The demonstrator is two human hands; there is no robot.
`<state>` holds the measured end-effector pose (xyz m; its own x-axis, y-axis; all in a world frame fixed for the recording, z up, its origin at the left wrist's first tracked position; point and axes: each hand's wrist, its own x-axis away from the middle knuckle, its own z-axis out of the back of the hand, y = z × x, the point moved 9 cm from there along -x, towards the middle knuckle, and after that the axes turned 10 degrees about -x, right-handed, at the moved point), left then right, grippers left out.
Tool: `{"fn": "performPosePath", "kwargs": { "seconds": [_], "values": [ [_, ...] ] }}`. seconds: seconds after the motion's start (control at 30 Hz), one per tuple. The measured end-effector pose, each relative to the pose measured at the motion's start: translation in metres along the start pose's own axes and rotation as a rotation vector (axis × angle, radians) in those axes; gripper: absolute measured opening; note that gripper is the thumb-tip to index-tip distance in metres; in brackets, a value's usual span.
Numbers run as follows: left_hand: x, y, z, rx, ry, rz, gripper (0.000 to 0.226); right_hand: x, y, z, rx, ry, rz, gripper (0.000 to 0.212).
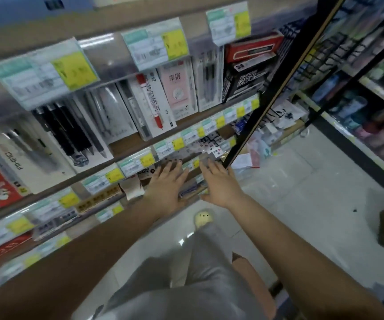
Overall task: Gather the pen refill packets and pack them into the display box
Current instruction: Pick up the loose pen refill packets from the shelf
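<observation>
My left hand [166, 181] and right hand [221, 184] are flat, fingers straight, grasping nothing; glossy clear packets [206, 147] lie at twelve o'clock.

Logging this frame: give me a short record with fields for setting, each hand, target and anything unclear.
setting: shop aisle, shelves of pen boxes, yellow price tags
left hand: fingers straight, reaching to a low shelf, holds nothing
right hand: fingers straight, beside the left, holds nothing
target: clear packets just beyond the fingertips, blurred
unclear: whether either hand touches anything; where the packets are to go
</observation>
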<state>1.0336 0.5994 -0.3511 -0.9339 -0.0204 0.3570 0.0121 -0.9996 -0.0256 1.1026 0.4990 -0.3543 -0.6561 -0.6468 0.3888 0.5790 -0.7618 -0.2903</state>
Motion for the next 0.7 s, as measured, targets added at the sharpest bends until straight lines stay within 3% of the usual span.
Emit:
{"fn": "performPosePath", "kwargs": {
  "seconds": [0.27, 0.5, 0.7],
  "values": [
    [-0.082, 0.003, -0.041, 0.064, 0.151, 0.122, 0.088, -0.096, 0.056, -0.015, 0.068, 0.128, 0.113, 0.091],
    [-0.096, -0.014, -0.084, -0.156, 0.455, 0.346, 0.092, -0.129, 0.049, -0.028, 0.113, 0.521, 0.263, 0.085],
    [-0.086, -0.003, -0.096, -0.117, 0.437, 0.531, 0.089, -0.126, 0.058, -0.030, -0.009, 0.533, 0.311, 0.081]
  ]
}}
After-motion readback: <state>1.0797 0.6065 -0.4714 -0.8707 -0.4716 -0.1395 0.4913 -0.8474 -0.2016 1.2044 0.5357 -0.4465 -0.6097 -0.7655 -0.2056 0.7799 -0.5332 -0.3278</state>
